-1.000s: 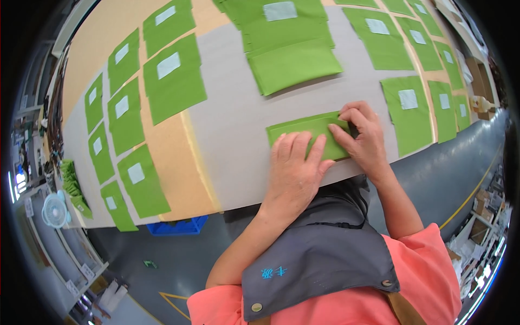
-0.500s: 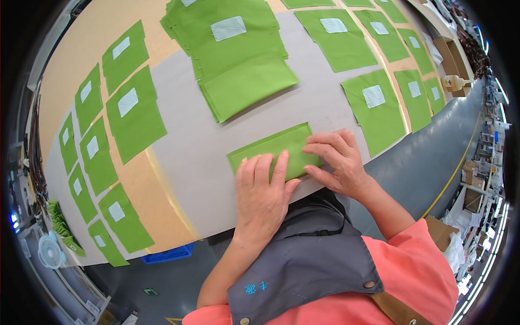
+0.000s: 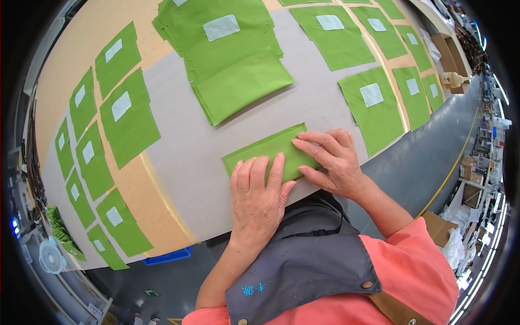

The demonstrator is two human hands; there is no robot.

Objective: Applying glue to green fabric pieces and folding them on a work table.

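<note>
A small folded piece of green fabric (image 3: 265,143) lies on the table's near edge in front of me. My left hand (image 3: 255,189) rests on its left and middle part, fingers stretched out flat. At the right end, the fingertips of my right hand (image 3: 330,160) touch the top of the piece, with thumb and fingers apart. Part of the fabric's near side is hidden under both hands. Just beyond it sits a stack of larger green fabric pieces (image 3: 233,51), the nearest part folded over, with a pale rectangular patch (image 3: 221,27) on top.
Flat green pieces with pale patches lie in rows at left (image 3: 127,130) and right (image 3: 374,111). A bottle (image 3: 452,80) and an open cardboard box (image 3: 450,54) stand at the far right. A blue bin (image 3: 169,255) shows below the table edge, near a light-blue fan (image 3: 51,254).
My right fingertips have slid slightly leftward and away from me on the folded fabric. My left hand keeps its place on it. The whole view has shifted a little.
</note>
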